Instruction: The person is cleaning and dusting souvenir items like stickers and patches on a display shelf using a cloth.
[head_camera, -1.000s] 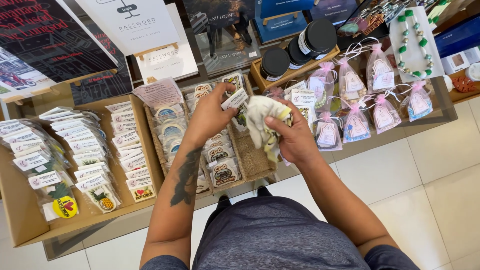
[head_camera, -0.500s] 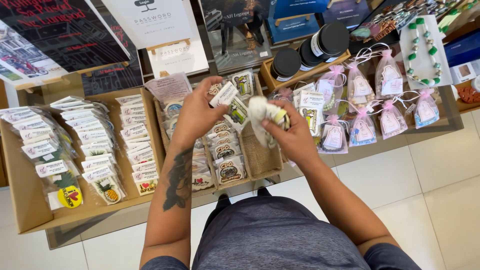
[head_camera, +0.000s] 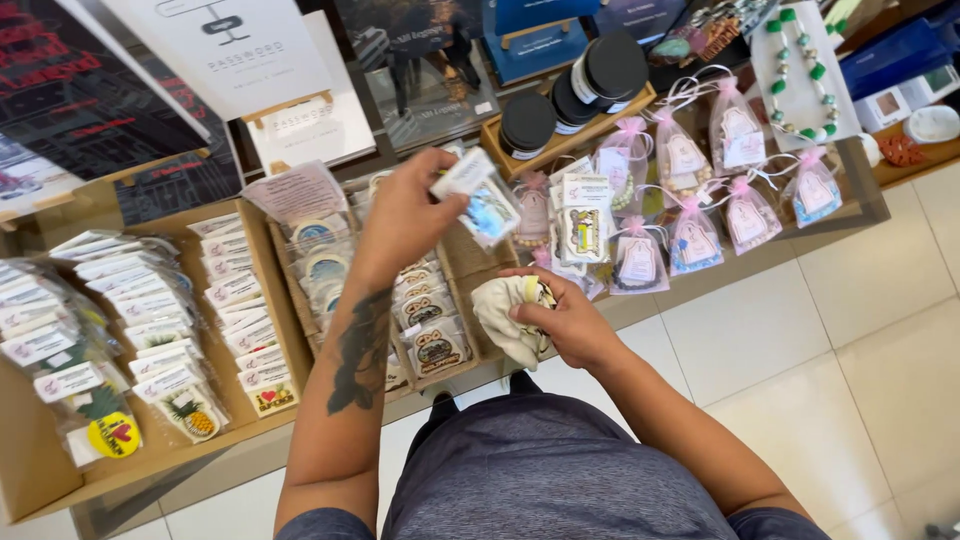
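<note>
The left hand (head_camera: 405, 215) is raised over the middle of the display, fingers pinched on a small clear packet (head_camera: 480, 198) with a white header card and a blue item inside; the packet juts out toward two o'clock from the knuckles. The right hand (head_camera: 565, 322) sits lower, at about four o'clock from the left, well apart from it, and is closed on a crumpled cream cloth (head_camera: 508, 318) that bulges out toward nine o'clock of the fist, near the front edge of the worktop (head_camera: 860, 205).

Directly under the left hand runs a cardboard tray (head_camera: 462, 262) with rows of bagged round badges (head_camera: 430, 345). At nine o'clock from it a wider cardboard box (head_camera: 262, 268) holds overlapping rows of flat packets (head_camera: 150, 330) with white labels. At two to three o'clock of the right hand stand pink organza gift bags (head_camera: 695, 235) tied with ribbon. Further out, at twelve to one o'clock, black-lidded jars (head_camera: 585, 85) rest in a wooden tray. A green-and-white bead necklace (head_camera: 800, 70) lies on a white card at the far right.
</note>
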